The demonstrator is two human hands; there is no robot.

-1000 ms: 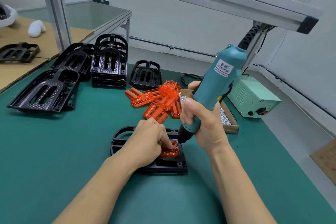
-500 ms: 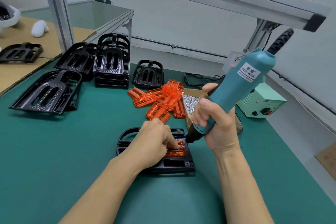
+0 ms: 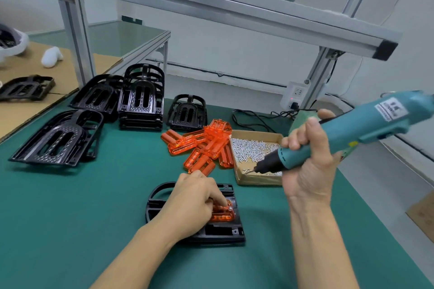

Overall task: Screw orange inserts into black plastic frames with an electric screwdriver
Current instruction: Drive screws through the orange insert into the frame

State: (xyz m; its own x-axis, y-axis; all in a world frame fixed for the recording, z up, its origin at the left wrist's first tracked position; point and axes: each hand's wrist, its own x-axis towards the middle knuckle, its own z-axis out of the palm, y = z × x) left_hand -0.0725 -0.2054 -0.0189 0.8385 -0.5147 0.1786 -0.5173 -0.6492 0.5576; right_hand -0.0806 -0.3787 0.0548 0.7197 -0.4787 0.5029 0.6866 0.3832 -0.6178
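Right hand (image 3: 307, 164) dips screwdriver (image 3: 352, 134) into screw box (image 3: 258, 179); left hand (image 3: 192, 204) presses insert (image 3: 223, 214).

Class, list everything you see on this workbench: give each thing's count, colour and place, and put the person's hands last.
Frame in work: one, black, near centre of mat.
Fitted insert: one, orange, in that frame.
Loose inserts: a pile, orange, mid-mat.
Spare frames: several, black, far left, some stacked.
Screw box: one, cardboard, right of the pile.
Screwdriver: one, teal, tip over the box.
Mat: one, green.
Left hand: on the insert.
Right hand: grips the screwdriver.
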